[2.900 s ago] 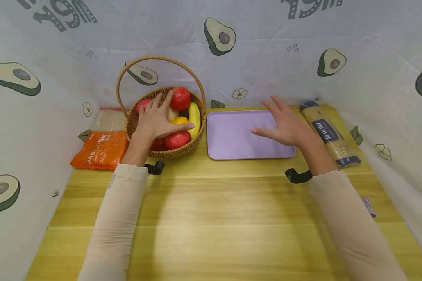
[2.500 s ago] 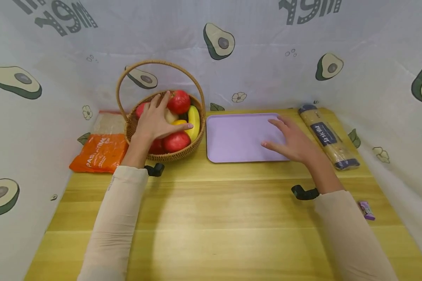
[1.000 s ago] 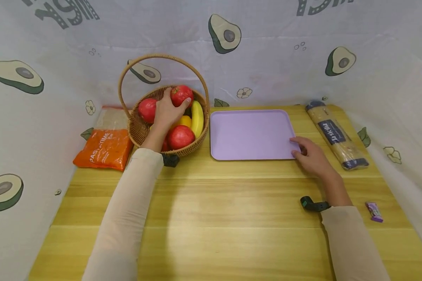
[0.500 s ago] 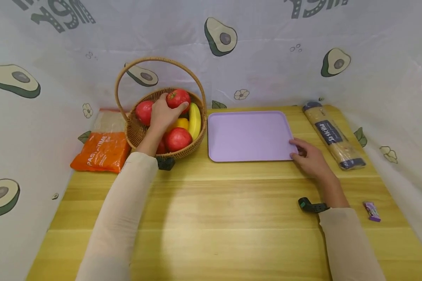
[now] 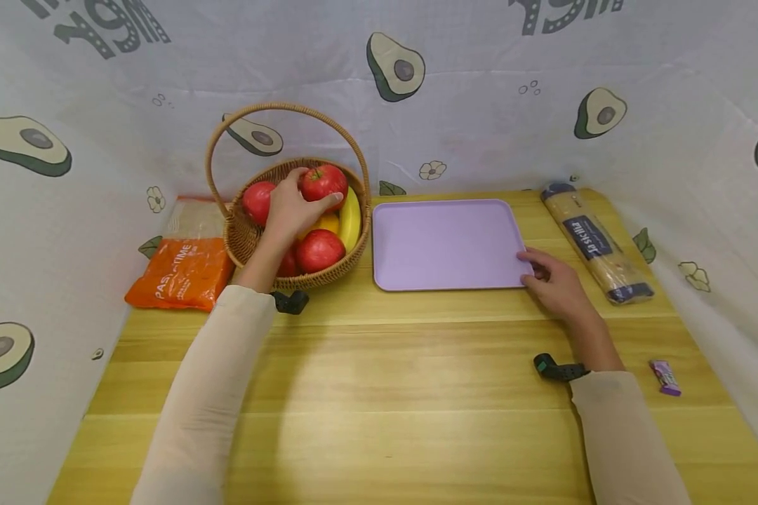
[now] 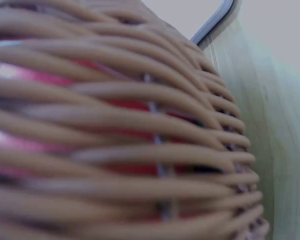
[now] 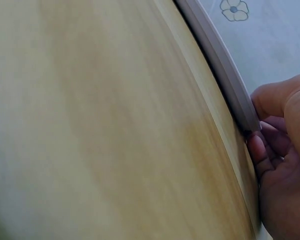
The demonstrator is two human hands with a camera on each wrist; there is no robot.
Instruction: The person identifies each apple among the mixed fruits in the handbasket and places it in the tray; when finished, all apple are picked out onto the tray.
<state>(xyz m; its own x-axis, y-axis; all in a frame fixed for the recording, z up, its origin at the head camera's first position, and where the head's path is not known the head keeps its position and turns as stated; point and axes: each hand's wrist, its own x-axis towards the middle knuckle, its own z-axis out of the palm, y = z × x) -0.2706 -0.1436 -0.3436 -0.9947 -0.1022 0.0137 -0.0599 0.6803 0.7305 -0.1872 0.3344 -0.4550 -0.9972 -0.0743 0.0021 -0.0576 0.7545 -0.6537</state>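
Behind everything, a pale cloth [image 5: 480,133] printed with avocados and flowers rises past the back edge of the worktop [image 5: 385,435], which is yellowish wood with long plank seams. Along that back edge, left of the middle, stands a brown wicker basket [image 5: 328,275] with a tall arched handle. Just beside it, to the right along the same edge, lies a tray [image 5: 445,242], a flat lilac rectangle with rounded corners and a low rim. A clear-and-orange packet [image 5: 186,277] fills the back left corner, and a long pasta packet [image 5: 596,242] with dark blue ends and label lies slantwise by the back right corner.

The hands are well apart. The left hand [image 5: 288,210] reaches into the basket and grips a red fruit [image 5: 324,182], thumb across its near side and fingers on its left. The right hand [image 5: 557,284] pinches the tray's right side near its front corner; the right wrist view shows the rim between thumb and fingers.

The gripped fruit is round, glossy and deep red, with a small greenish stem end facing up. It sits at the back of the basket; whether it touches the fruit below cannot be told. Around it are a banana [image 5: 350,221], more red fruits [image 5: 320,251] and a partly hidden yellow fruit [image 5: 327,223]. Smallest is a purple wrapped sweet [image 5: 665,377] near the worktop's right edge.
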